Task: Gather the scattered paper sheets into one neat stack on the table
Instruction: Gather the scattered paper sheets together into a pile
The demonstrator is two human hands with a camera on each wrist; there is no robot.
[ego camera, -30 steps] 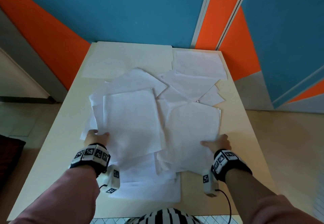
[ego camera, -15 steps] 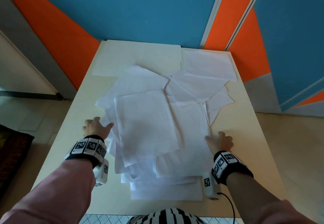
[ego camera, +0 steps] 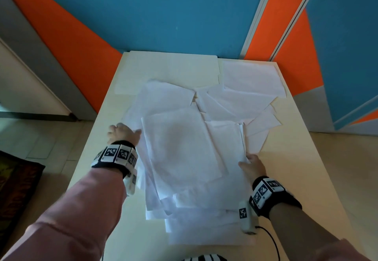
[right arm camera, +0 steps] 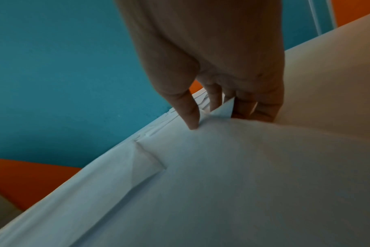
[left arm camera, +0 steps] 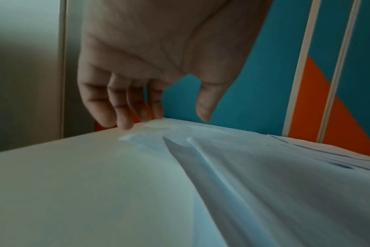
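Note:
Several white paper sheets (ego camera: pixel 180 148) lie in a loose overlapping pile on the cream table (ego camera: pixel 296 168). More sheets fan out toward the far right (ego camera: pixel 252 78) and far left (ego camera: pixel 167 70). My left hand (ego camera: pixel 122 134) sits at the pile's left edge, and its relaxed fingers (left arm camera: pixel 125 120) touch the rumpled paper there. My right hand (ego camera: pixel 250 163) is at the pile's right edge. Its thumb (right arm camera: pixel 191 117) presses on top while the fingers (right arm camera: pixel 243 107) are behind the raised edge of several sheets, and one paper corner (right arm camera: pixel 224 108) pokes up between them.
Bare table strips run along the left (ego camera: pixel 98 158) and right sides of the pile. The table's far end meets a blue and orange wall (ego camera: pixel 184 15). A dark rug (ego camera: pixel 16 179) lies on the floor at left. A cable (ego camera: pixel 272 238) trails from my right wrist.
Both hands have pushed inward, so the pile is narrower. My left hand slid farther up the left edge. The right edges of several sheets now stand lifted by my right hand.

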